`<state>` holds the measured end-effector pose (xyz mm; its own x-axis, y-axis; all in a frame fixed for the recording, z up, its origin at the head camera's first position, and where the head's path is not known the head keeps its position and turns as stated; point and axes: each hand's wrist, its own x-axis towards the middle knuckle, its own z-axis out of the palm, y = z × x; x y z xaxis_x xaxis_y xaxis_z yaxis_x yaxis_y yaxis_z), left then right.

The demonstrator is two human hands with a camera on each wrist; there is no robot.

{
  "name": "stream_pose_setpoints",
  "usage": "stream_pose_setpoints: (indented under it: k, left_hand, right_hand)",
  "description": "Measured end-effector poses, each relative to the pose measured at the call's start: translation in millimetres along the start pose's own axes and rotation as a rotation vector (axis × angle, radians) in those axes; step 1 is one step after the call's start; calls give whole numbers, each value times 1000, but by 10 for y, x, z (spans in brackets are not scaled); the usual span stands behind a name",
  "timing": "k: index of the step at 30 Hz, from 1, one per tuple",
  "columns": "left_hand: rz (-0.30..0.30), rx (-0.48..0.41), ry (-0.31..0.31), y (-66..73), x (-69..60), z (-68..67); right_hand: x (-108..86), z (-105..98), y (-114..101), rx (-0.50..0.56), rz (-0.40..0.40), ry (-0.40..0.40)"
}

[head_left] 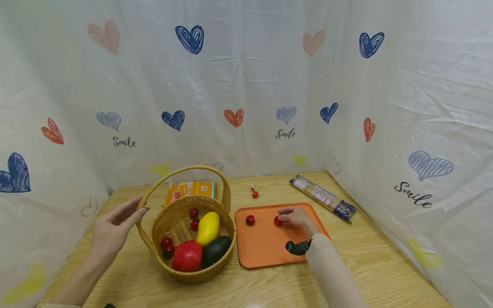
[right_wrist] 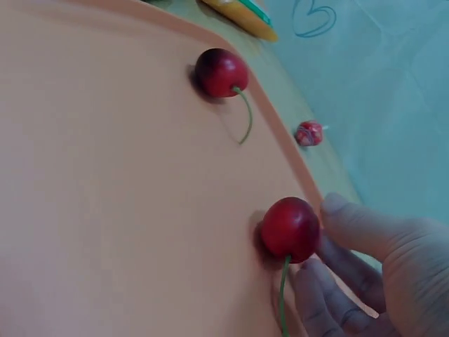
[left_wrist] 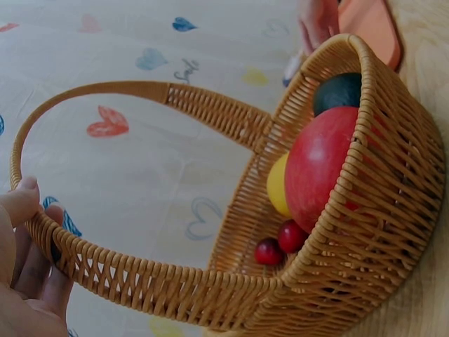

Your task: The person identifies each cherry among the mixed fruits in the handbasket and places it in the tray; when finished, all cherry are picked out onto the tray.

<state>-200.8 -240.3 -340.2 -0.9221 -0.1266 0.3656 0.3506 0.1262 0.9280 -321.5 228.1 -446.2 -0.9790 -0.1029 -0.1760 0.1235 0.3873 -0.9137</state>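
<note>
My left hand [head_left: 111, 229] holds the wicker basket [head_left: 198, 280] by the side of its arched handle [left_wrist: 161, 281], thumb on one face and fingers behind. Inside the basket lie a yellow mango [head_left: 208, 228], a dark green avocado [head_left: 216, 251], a large red fruit [head_left: 187, 256] and several dark red cherries [head_left: 167, 243]. Over the orange tray [head_left: 262, 252], my right hand [head_left: 295, 219] has its thumb and fingers spread at the edge of a stemmed cherry [right_wrist: 290, 229], which rests on the tray. A second cherry [right_wrist: 221, 72] lies to its left on the same tray.
Behind the basket lies an orange packet [head_left: 196, 188]. A red lollipop [head_left: 255, 194] is on the table beyond the tray. To the right lies a long clear pack of pasta [head_left: 322, 196]. Curtains with printed hearts [head_left: 233, 117] stand around the wooden table [head_left: 369, 265].
</note>
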Motion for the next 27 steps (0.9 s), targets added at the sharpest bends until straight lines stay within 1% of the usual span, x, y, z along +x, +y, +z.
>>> stream_pose_setpoints:
  k: [3,5,8,11,13,17,20,22,27]
  left_hand:
    - [8,15,1,5,-2,-1]
    - [13,26,1,0,2,-2]
    - [17,41,-6,-13,3,-15]
    - [10,34,-12,-24,-8,-33]
    - [6,49,-16,-21,-16,-40]
    - [8,69,-3,-21,-15,-30]
    - [9,56,1,-19,-7,-13]
    - [7,40,-2,-19,-4,-3]
    - [12,72,-2,-18,-4,13]
  right_hand:
    - [3,-102,-51,45,-48,22]
    - [-1,-184,-85,112,-71,34]
    - [-7,-287,-97,209,-77,51]
    - [-14,-324,-75,268,-70,63]
    - [-17,-313,-61,283,-69,55]
    - [-23,-255,-87,288,-77,13]
    - [3,-196,-139,283,-95,-11]
    - [24,-152,-183,298,-96,-22]
    - [47,-44,-279,332,-108,-69]
